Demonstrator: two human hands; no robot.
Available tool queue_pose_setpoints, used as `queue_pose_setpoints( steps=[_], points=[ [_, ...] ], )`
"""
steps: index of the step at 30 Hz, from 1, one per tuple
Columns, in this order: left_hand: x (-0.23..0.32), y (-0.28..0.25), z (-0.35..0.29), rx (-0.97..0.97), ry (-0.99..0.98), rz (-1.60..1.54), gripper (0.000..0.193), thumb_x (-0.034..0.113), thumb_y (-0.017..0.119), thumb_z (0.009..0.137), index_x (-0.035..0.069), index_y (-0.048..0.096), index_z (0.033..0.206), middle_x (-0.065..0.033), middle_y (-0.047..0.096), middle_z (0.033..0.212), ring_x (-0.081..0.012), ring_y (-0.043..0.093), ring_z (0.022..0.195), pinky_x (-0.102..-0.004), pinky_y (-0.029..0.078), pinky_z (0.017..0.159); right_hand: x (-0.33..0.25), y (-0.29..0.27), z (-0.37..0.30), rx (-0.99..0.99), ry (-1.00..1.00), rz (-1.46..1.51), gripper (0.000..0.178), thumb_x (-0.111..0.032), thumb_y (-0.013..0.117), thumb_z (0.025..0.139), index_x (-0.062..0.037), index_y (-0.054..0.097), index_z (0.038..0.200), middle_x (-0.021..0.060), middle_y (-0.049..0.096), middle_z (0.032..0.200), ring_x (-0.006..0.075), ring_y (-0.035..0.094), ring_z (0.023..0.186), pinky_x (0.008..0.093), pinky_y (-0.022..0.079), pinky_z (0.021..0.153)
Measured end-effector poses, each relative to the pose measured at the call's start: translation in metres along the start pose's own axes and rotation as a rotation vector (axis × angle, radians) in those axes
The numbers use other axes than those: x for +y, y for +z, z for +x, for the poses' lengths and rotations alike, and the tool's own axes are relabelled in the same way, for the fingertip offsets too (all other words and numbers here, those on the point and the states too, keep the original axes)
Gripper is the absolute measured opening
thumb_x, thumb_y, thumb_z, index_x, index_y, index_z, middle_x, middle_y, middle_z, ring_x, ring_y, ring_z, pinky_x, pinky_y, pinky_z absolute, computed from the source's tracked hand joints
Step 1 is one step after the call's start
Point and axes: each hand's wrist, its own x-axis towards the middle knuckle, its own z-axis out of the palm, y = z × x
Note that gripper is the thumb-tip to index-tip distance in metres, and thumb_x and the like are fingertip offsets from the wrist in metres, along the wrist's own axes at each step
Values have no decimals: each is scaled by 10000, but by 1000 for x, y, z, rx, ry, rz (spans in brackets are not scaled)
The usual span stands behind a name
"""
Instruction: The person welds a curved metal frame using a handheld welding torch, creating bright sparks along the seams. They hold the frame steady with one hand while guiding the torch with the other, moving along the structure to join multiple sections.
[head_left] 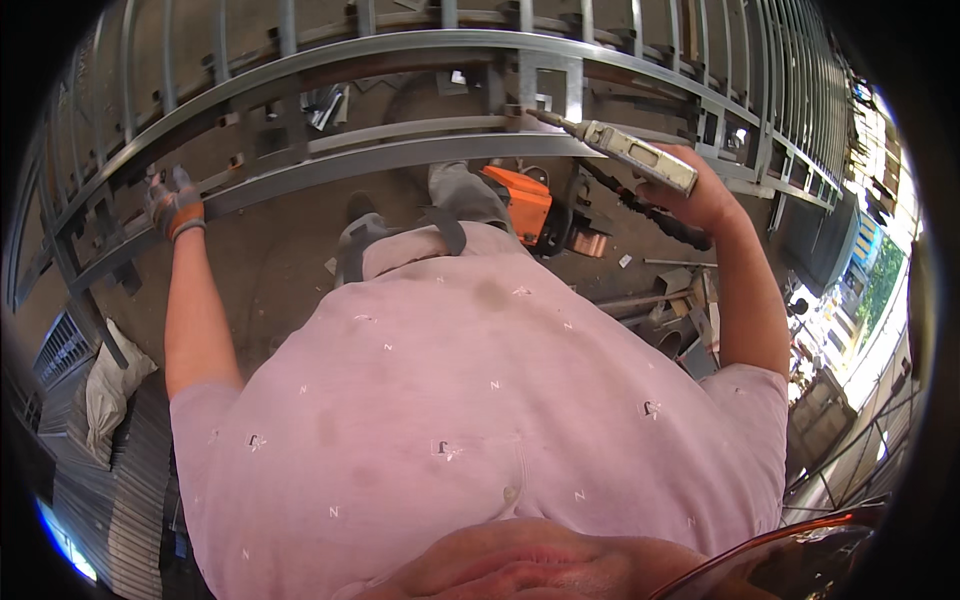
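Observation:
A boxy cream welding gun (640,158) with a thin tapered nozzle is held in my right hand (690,190), fingers closed round its rear part. Its tip points left, at a small rectangular bracket joining the rails of a silvery metal frame (400,150); whether it touches, I cannot tell. A dark hose (668,225) hangs just below that hand. At the left, my left hand (176,208), in a grey and orange glove, rests at the frame's lower rails with its fingers stretched out and apart. Part of its palm is hidden.
Upright bars (288,28) rise along the frame's far side. An orange machine (522,205) stands on the floor by my feet. Metal offcuts (670,300) are heaped at the right. A pale sack (115,380) lies on corrugated sheets (130,490) at the left.

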Motion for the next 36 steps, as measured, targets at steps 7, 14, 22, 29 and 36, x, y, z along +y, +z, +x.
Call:
queue_pose_setpoints(
  steps=[7, 14, 22, 29, 36],
  points=[
    [199, -27, -112, -73, 619, -400, 348, 201, 754, 896, 80, 673, 1213, -184, 699, 1205, -393, 647, 1169, -489, 505, 1036, 70, -68, 49, -146, 137, -13, 471, -84, 874, 731, -89, 687, 1163, 52, 745, 1085, 189, 693, 995, 348, 559, 903],
    [309, -14, -160, -164, 708, -304, 406, 273, 768, 862, 104, 626, 1203, -160, 674, 1227, -426, 608, 1197, -528, 449, 1103, 68, -71, 124, -404, 30, -142, 515, -121, 869, 724, -73, 675, 1198, 59, 751, 993, 169, 695, 791, 339, 580, 691],
    [313, -12, -163, -244, 683, -134, 414, 359, 756, 855, 105, 639, 1160, -161, 688, 1166, -424, 616, 1170, -544, 420, 1129, 84, -64, 156, -630, -14, -97, 469, -86, 862, 740, -51, 702, 1179, 46, 748, 981, 159, 681, 821, 332, 575, 755],
    [312, -15, -164, -253, 685, -106, 409, 336, 754, 854, 100, 638, 1167, -154, 685, 1195, -423, 613, 1183, -542, 442, 1101, 90, -60, 169, -628, -45, -75, 506, -173, 878, 710, -69, 712, 1177, 83, 756, 945, 188, 705, 753, 354, 582, 727],
    [311, -16, -164, -270, 676, -146, 395, 304, 750, 864, 111, 639, 1190, -147, 687, 1208, -406, 613, 1200, -539, 417, 1133, 77, -59, 172, -686, -2, -116, 539, -181, 880, 702, -60, 701, 1196, 87, 763, 939, 194, 718, 764, 355, 582, 733]
  ],
)
